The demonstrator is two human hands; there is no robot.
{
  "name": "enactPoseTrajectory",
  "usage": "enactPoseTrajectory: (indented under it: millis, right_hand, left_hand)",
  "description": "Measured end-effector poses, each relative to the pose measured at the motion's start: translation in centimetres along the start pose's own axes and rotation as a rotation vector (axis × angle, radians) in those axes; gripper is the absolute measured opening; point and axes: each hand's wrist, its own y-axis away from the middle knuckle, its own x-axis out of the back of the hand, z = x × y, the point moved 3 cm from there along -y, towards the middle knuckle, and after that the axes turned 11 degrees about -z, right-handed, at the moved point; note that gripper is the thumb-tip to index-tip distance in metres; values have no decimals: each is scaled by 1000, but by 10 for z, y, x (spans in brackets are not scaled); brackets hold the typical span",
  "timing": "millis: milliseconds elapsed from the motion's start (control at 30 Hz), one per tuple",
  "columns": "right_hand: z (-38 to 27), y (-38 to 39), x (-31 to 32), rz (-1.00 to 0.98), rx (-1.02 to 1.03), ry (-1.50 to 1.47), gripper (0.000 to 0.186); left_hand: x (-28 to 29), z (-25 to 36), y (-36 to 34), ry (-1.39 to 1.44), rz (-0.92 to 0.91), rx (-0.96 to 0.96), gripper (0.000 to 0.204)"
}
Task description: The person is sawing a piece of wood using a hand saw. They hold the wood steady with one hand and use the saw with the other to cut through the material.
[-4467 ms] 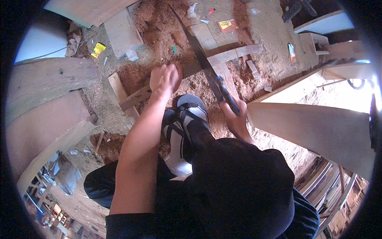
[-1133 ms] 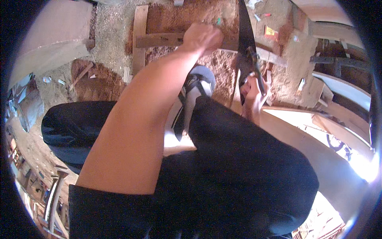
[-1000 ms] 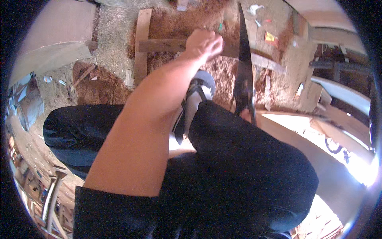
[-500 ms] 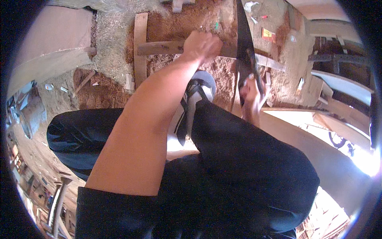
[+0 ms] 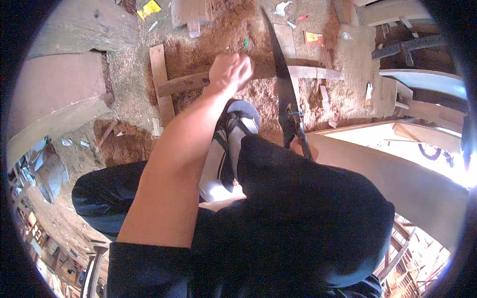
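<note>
My left hand (image 5: 231, 72) is closed over a wooden strip (image 5: 184, 84) that lies crosswise near the ground. My right hand (image 5: 299, 148), partly hidden behind my knee, grips the dark handle of a handsaw (image 5: 281, 69). The long, dark blade points away from me and crosses the strip to the right of my left hand. Beyond the blade, the strip's pale right end (image 5: 318, 73) shows. Whether the teeth are in the wood cannot be made out. My foot in a grey-and-black shoe (image 5: 242, 116) stands just on the near side of the strip.
A flat board (image 5: 161, 82) passes by the strip's left end. Sawdust and scraps cover the ground, with a yellow-and-red packet (image 5: 313, 38) at the far right. A large wooden panel (image 5: 377, 174) stands right of my knee, and heavy timber (image 5: 82, 30) lies far left.
My right hand has drawn the handsaw back toward me, so its handle is now beside my knee. My left hand stays on the strip. The whole view has shifted a little.
</note>
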Motion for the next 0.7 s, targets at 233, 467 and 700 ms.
enactPoseTrajectory:
  millis: [233, 467, 700]
  right_hand:
    - [-16, 31, -1, -54, -488, -197, 31]
    - [-29, 12, 7, -14, -7, -163, 15]
    - [-60, 64, 36, -199, -288, -307, 21]
  left_hand:
    - [-14, -19, 11, 206, 269, -11, 34]
    - [30, 11, 13, 66, 139, 16, 37]
    - [-7, 8, 26, 26, 203, -54, 50]
